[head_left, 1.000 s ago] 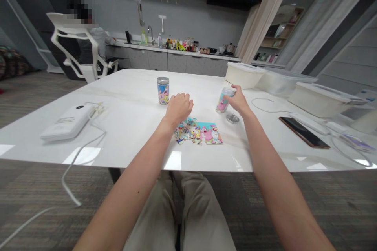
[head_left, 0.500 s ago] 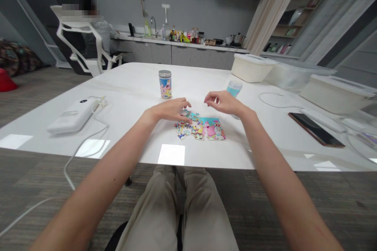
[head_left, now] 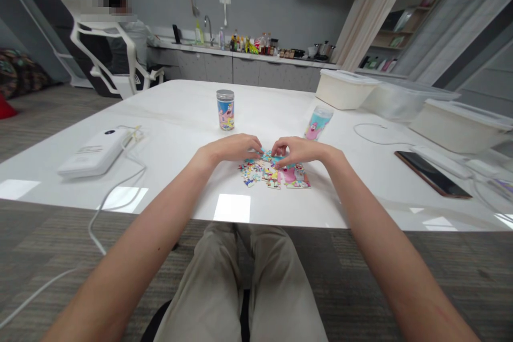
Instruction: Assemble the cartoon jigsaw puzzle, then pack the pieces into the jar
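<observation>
Loose puzzle pieces (head_left: pixel 251 172) lie on the white table, beside a partly joined puzzle (head_left: pixel 296 177) with a pink figure. My left hand (head_left: pixel 239 148) is over the upper left of the pieces, its fingers bent and apart, with nothing visible in them. Over the top of the joined part, my right hand (head_left: pixel 297 150) has its thumb and fingers curved and spaced apart; no piece shows between them. A cartoon-printed can with a silver lid (head_left: pixel 226 110) stands behind my left hand. Beyond my right hand is a clear container with a blue and pink picture (head_left: pixel 318 123).
A white device (head_left: pixel 94 154) with cables is at the left of the table (head_left: pixel 168 112). At right are a dark phone (head_left: pixel 433 173), a white cable and lidded boxes (head_left: pixel 344 90). Someone sits in a white-framed chair (head_left: pixel 132 59) at the back left, near a kitchen counter.
My right hand has moved left and down onto the puzzle, closer to my left hand. My left hand has shifted slightly right. The view has shifted a little.
</observation>
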Demonstrator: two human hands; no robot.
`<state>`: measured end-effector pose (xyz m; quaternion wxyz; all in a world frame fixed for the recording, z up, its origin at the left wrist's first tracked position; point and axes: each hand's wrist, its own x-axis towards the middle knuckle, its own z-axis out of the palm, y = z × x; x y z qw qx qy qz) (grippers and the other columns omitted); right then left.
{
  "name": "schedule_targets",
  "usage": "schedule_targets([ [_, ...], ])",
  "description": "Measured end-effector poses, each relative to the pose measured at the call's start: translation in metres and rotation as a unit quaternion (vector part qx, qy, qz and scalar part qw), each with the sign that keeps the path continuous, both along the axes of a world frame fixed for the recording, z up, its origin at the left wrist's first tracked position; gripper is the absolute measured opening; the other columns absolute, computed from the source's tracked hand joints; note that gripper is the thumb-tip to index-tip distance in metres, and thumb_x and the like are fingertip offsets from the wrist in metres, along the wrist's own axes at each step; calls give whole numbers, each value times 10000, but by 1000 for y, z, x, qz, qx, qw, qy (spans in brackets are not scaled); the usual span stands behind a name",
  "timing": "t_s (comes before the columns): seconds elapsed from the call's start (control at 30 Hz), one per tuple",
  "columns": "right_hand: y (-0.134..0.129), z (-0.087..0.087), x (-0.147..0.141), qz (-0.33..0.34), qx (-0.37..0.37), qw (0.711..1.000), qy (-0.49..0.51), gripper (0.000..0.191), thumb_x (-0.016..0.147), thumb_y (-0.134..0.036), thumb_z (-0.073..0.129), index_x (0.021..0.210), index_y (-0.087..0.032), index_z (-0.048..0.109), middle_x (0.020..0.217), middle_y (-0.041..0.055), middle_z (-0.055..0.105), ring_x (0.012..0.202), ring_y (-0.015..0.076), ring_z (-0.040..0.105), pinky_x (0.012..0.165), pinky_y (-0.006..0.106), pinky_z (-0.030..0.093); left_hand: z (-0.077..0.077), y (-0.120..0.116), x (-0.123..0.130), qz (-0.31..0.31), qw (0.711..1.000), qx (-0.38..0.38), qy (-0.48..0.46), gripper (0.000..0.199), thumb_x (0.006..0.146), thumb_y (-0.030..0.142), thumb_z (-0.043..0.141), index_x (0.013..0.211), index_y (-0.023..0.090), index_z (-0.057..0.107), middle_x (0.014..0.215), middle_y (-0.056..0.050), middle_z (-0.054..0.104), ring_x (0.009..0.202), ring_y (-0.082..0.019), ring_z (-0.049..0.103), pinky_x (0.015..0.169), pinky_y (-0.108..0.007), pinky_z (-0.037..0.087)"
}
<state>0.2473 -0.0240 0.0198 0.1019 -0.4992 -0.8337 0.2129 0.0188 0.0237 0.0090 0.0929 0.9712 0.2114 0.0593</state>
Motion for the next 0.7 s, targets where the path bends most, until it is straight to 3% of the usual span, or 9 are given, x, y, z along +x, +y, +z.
schedule_targets([
  [0.2, 0, -1, 0, -7, -7, 1000, 3, 353, 598, -417, 802, 890, -238, 713, 829, 28, 665, 740, 187, 590, 667, 305, 457, 0, 1, -5, 44, 998, 46, -8, 289, 866, 269, 510, 1095, 200, 671, 1136, -73, 675, 984, -172, 623, 875, -272, 441],
  [0.43, 4, -7, -5, 35, 57, 998, -12, 332, 751, -388, 688, 1028, -208, 663, 938, 58, 645, 837, 190, 587, 755, 306, 455, 1, -4, 2, -14, 1000, -18, -10, 335, 861, 393, 563, 1095, 181, 673, 1142, -78, 672, 985, -175, 624, 862, -254, 423],
  [0.7, 7, -15, -15, 52, 97, 994, -26, 169, 787, -250, 628, 941, -182, 638, 895, 46, 616, 797, 169, 559, 738, 284, 425, 1, -6, 4, 33, 999, -8, -15, 284, 847, 357, 567, 1028, 164, 670, 1058, -81, 659, 954, -179, 602, 840, -263, 414],
])
